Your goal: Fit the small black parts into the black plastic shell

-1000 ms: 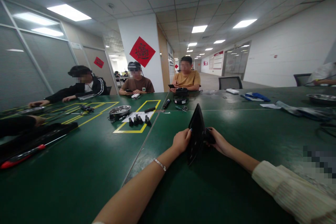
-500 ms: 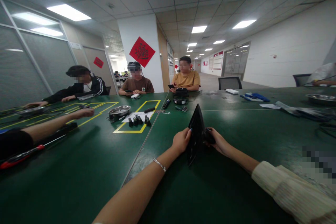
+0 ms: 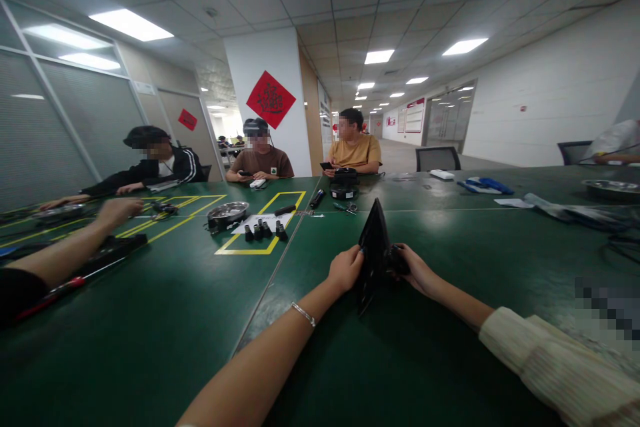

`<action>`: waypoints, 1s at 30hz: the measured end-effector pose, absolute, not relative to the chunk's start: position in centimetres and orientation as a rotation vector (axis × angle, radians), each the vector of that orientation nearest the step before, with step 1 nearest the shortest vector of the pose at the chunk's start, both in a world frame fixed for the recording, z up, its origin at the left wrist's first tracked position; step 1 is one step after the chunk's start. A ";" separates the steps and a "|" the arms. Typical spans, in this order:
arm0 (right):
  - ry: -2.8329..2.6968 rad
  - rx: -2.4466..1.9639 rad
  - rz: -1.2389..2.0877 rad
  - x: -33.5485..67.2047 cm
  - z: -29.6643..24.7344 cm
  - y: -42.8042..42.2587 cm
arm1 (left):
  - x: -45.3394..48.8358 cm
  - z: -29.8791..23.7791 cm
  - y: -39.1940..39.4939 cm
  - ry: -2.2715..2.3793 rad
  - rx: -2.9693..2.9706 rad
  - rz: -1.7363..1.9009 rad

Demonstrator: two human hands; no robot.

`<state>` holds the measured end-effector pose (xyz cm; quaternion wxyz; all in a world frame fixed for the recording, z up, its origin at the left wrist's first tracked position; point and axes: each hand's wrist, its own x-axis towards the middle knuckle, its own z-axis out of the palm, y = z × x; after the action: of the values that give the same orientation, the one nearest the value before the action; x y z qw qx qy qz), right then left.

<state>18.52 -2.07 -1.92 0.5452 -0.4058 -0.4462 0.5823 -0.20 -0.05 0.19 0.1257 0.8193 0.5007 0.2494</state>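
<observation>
Upright and nearly edge-on to me stands a thin black flat panel (image 3: 374,250), held above the green table (image 3: 320,373). My left hand (image 3: 345,269) is closed on its left side, thumb against the face and a bracelet on the wrist. Behind the panel, my right hand (image 3: 417,271) is closed around a black rounded part (image 3: 397,260) that appears joined to the panel's back. The join itself is in shadow, and the panel's exact kind cannot be made out. The fingers on the far side are hidden.
Left of centre are several black cylindrical pieces (image 3: 258,232) on white paper and a metal bowl (image 3: 228,215). A co-worker's arm (image 3: 65,250) reaches in from the left above a red-handled screwdriver (image 3: 77,283). Pliers (image 3: 345,207) lie ahead; plastic bags (image 3: 570,212) lie right.
My hands and the black panel stay practically still. The co-worker's arm at the left has drawn back leftward, uncovering a small dark item. The person in yellow has turned their head left.
</observation>
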 end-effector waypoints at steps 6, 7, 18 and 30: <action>-1.067 -1.000 1.380 18.3 -1.3 -2.5 | -0.1 -0.2 0.5 1.371 2.229 0.769; -1.067 -1.009 1.374 18.4 -1.4 -2.4 | -0.1 -0.3 0.6 1.377 2.204 0.751; -1.054 -0.979 1.376 18.5 -2.0 -2.0 | -0.2 0.0 0.5 1.445 2.237 0.639; -1.336 -0.861 1.230 18.3 -1.2 -3.7 | -0.2 0.4 -0.4 1.416 2.276 0.681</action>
<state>18.34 -3.68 -1.19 0.5361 -0.3617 -0.5611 0.5167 -0.19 -0.37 0.35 0.1868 0.8084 0.5030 0.2421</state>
